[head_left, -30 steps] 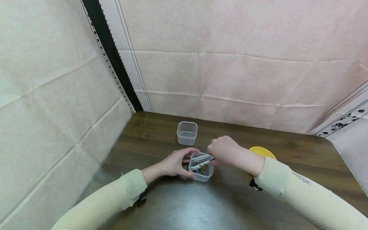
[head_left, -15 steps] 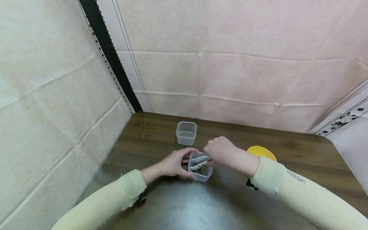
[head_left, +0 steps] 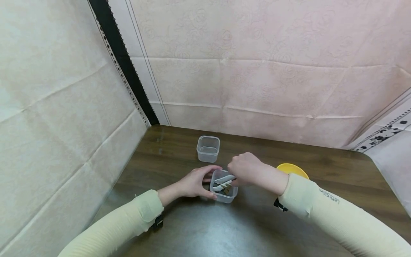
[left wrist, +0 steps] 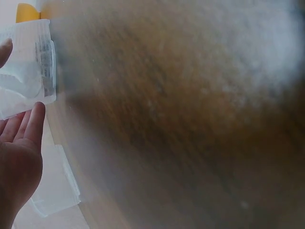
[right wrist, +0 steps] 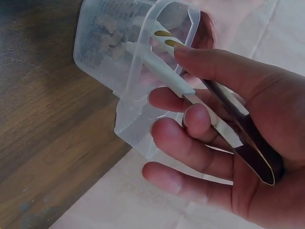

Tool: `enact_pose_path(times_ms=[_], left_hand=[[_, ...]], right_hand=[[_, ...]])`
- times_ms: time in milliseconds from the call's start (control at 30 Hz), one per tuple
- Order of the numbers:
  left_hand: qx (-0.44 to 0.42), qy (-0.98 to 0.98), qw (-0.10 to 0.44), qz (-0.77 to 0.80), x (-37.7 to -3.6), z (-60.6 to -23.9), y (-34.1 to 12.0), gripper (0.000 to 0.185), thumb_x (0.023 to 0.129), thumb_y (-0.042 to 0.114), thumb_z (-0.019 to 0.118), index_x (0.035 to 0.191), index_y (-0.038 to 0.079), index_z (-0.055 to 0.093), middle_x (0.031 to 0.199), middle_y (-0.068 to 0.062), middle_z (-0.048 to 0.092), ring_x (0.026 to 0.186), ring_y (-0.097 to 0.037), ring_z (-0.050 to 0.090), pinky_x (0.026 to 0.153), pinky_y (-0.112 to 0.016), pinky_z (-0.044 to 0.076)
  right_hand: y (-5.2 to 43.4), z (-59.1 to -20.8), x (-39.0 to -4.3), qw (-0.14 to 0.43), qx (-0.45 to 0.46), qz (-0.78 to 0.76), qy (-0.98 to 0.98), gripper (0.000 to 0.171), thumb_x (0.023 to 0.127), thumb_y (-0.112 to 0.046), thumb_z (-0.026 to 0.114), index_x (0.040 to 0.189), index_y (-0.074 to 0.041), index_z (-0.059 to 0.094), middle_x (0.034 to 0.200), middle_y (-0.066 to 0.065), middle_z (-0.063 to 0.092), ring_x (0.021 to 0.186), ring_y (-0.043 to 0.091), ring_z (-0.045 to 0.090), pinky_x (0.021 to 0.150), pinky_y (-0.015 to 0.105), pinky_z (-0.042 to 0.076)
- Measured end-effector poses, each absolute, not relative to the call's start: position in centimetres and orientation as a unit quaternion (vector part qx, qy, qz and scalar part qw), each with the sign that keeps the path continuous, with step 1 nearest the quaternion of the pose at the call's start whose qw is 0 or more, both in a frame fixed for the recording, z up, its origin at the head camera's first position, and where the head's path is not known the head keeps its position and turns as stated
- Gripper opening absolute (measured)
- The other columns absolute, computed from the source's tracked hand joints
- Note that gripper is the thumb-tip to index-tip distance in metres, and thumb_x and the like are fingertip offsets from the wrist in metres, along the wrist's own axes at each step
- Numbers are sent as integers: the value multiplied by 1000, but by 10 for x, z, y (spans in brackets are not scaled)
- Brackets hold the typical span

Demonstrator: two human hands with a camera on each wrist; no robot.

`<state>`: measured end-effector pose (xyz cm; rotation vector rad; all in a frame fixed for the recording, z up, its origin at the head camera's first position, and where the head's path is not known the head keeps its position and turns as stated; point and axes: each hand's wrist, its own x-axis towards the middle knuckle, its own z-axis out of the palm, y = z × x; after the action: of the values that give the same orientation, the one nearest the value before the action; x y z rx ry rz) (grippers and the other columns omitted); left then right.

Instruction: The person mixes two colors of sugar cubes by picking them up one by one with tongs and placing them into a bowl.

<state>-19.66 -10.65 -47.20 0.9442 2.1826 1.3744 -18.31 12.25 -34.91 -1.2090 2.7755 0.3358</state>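
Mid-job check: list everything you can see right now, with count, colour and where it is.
near container: 1, clear plastic, table centre, small dark pieces inside
tongs: 1, white tips with metal arms, reaching into the near container
far container: 1, clear plastic, behind the near one
yellow dish: 1, yellow, right of the hands, partly hidden
table: 1, dark brown wood
cloth backdrop: pale pink and cream, behind and on the left side
left hand: holds the near container's side
right hand: grips the tongs
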Motion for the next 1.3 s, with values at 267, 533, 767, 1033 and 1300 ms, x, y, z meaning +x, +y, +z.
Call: enact_pose_path(times_ms=[267, 533, 767, 1033, 1300], left_hand=[[346, 771, 192, 499, -196, -472, -108, 91, 79, 5, 96, 156, 9, 47, 148, -10, 59, 139, -25, 60, 111, -28, 52], [356, 768, 184, 499, -198, -475, -107, 90, 79, 4, 95, 155, 7, 46, 148, -12, 59, 137, -26, 61, 110, -29, 53], [354, 774, 184, 492, -198, -475, -108, 90, 80, 6, 95, 155, 7, 46, 148, -15, 58, 137, -29, 62, 110, -28, 53], [348, 776, 189, 491, -198, -474, -107, 90, 81, 6, 95, 156, 9, 46, 151, -10, 57, 138, -26, 60, 111, -27, 52], [343, 778, 194, 489, -199, -474, -107, 91, 79, 6, 96, 155, 11, 47, 151, -5, 58, 136, -16, 61, 109, -25, 53]], right_hand=[[115, -348, -185, 21, -402, 133, 906, 41, 84, -37, 87, 63, -21, 55, 58, -8, 47, 53, 10, 37, 44, 26, 32], [109, -347, -175, -3, -414, 173, 894, 31, 82, -40, 92, 75, -18, 71, 69, -2, 67, 60, 15, 62, 52, 33, 55], [103, -345, -170, -20, -421, 190, 887, 28, 81, -39, 92, 82, -16, 75, 74, -1, 71, 64, 18, 67, 53, 32, 57], [99, -345, -164, -36, -427, 219, 877, 25, 84, -37, 91, 84, -16, 78, 72, -2, 71, 59, 15, 63, 50, 29, 54], [98, -347, -160, -47, -442, 219, 869, 19, 87, -33, 89, 87, -16, 81, 69, -3, 71, 55, 12, 58, 47, 24, 47]])
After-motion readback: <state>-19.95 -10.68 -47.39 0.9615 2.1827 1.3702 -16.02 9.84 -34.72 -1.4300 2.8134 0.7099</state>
